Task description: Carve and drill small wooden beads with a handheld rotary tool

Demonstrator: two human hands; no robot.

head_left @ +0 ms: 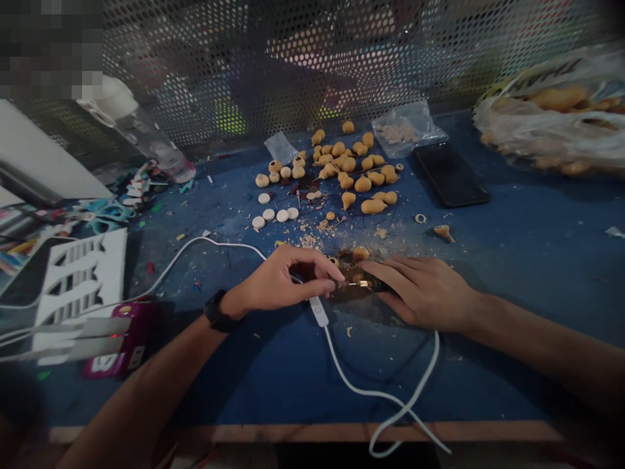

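My left hand (288, 279) pinches a slim tool with a brass-coloured tip (352, 283), and a white cable with an inline switch (318, 311) runs beside it. The tip reaches a dark holder (356, 286) flecked with sawdust. My right hand (420, 290) lies across that holder, fingers pressing on it. A small wooden piece (360, 253) sits just beyond. Farther up the blue mat (512, 365) lies a scattered pile of small gourd-shaped wooden beads (362, 184), with several pale round discs (268, 214) to their left.
A black phone (452, 174) and a small bag (404, 128) lie behind the beads, with a plastic bag of wooden pieces (551, 114) at right. Scissors (105, 216), a white slotted card (83, 280), and a pink box (122, 340) sit left, before a perforated metal screen (293, 65).
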